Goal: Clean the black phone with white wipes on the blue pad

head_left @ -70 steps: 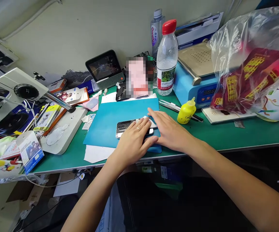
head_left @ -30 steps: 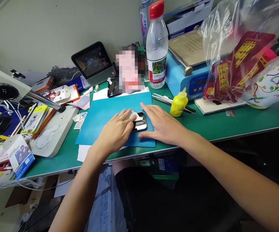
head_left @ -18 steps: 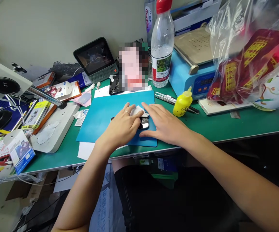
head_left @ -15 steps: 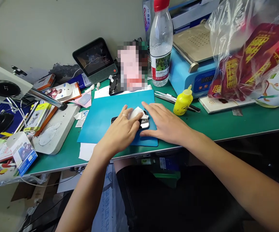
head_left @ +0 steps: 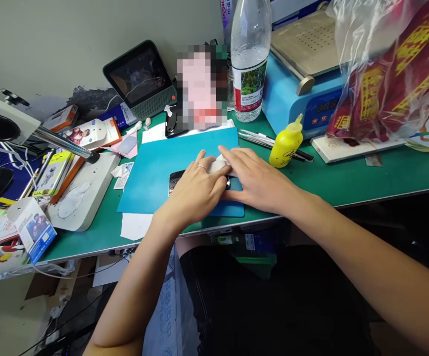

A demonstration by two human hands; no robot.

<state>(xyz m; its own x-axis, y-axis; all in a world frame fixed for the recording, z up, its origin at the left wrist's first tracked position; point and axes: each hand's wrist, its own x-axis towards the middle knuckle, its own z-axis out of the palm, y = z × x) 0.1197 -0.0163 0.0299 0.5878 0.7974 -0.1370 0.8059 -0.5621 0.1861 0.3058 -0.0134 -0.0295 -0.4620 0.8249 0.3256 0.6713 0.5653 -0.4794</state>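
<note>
On a blue mat (head_left: 155,153) lies a dark smartphone (head_left: 175,181) with a light rim, mostly covered by both hands. My left hand (head_left: 199,190) is over the phone, its fingers pressing a crumpled white tissue (head_left: 217,164) against it. My right hand (head_left: 261,180) sits around the phone's right end, thumb on the near side and fingers on the far side, touching the tissue. The exact contact of the right fingertips is partly hidden.
A yellow squeeze bottle (head_left: 286,143) and thin tools (head_left: 257,138) lie right of the mat. Behind stand a water bottle (head_left: 250,84), a blue heating plate unit (head_left: 292,99) and a smart display (head_left: 140,74). Left is a microscope stand (head_left: 84,198); at right, a plastic bag (head_left: 381,89).
My right hand has closed in from the right onto the phone's end and the tissue. My left hand has shifted slightly right with the tissue. The view has tilted slightly down.
</note>
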